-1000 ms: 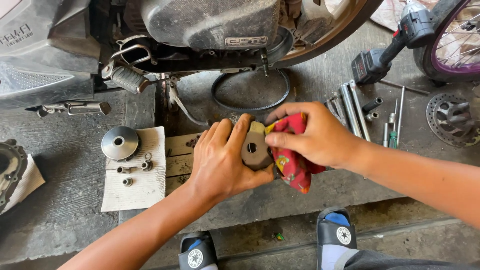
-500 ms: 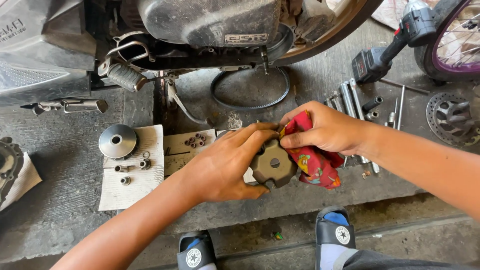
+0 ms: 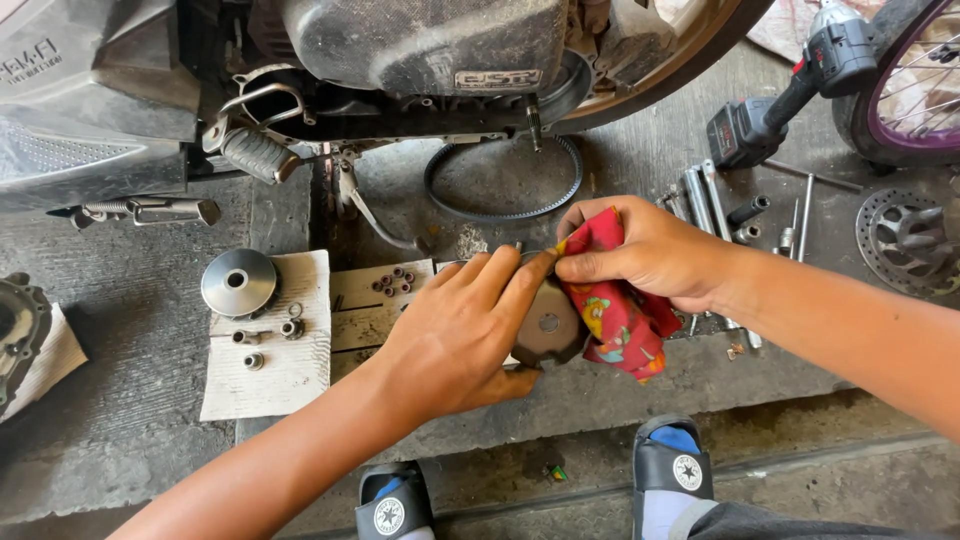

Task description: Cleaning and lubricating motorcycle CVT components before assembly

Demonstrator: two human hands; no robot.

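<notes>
1. Location: a grey concrete floor [image 3: 120, 440] outdoors, with a raised concrete slab on which the parts lie; a motorcycle stands at the far edge.
2. Nearest the viewer: two feet in black-and-white slide sandals [image 3: 672, 470] at the lower edge of the slab.
3. Left hand [image 3: 455, 335]: its grip is clamped on a dark round metal disc with a centre hole [image 3: 548, 325], fingers over the top rim, thumb beneath. The disc is held just above the slab, at the middle of the view.
4. Right hand [image 3: 640, 250]: grip pinched together on a red patterned cloth rag [image 3: 615, 310], which is pressed against the right edge of the disc and hangs down beside it.
5. Left of the hands: a white sheet of paper [image 3: 275, 375] carrying a shiny silver conical pulley half [image 3: 238, 282] and several small metal bushes [image 3: 265, 338]. A cluster of small rollers [image 3: 392, 284] lies on a wooden piece just beside it.
6. Right of the hands: long steel socket extensions and bits [image 3: 705, 195], and a perforated brake disc [image 3: 905, 240] near the right edge.
7. Further out: a black rubber drive belt [image 3: 500, 212] lies looped on the floor under the black engine casing [image 3: 430, 45].
8. Farthest: a black-and-red cordless impact wrench [image 3: 790, 100] beside a purple-rimmed spoked wheel [image 3: 915, 90].
</notes>
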